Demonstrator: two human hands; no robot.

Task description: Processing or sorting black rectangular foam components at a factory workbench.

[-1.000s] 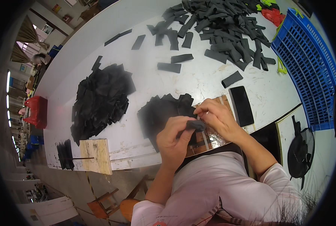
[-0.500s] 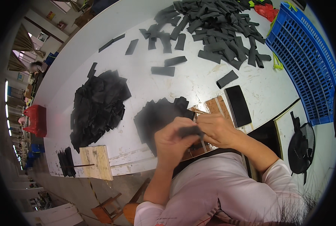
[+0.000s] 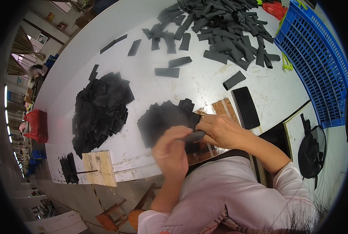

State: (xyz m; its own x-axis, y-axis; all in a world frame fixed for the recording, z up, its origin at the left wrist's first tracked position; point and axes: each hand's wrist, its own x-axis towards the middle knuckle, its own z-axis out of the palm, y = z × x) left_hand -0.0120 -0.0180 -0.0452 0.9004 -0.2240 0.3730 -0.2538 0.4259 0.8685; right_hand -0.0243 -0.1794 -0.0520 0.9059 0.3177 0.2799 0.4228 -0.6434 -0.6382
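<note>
In front of my body I hold a small dark fabric piece (image 3: pixel 194 136), rolled or folded into a short tube. My right hand (image 3: pixel 220 130) pinches its right end. My left hand (image 3: pixel 171 151), smeared by motion, is curled around the left end, which goes in between thumb and fingers. Just beyond my hands lies a fanned stack of flat black fabric pieces (image 3: pixel 162 119), partly covered by the left hand. Under the right hand is a brown taped board (image 3: pixel 228 109). A black phone (image 3: pixel 245 108) lies to the right of it.
A larger heap of black pieces (image 3: pixel 102 105) lies left. Dark fabric tubes (image 3: pixel 228 39) are piled at the far side. A blue plastic basket (image 3: pixel 314 58) stands right, above a black mesh bag (image 3: pixel 313 152). A wooden block with a rod (image 3: pixel 100 167) sits at the table's left front edge.
My left hand has moved left and slightly down, away from the right hand. More of the dark fabric piece now shows between the two hands.
</note>
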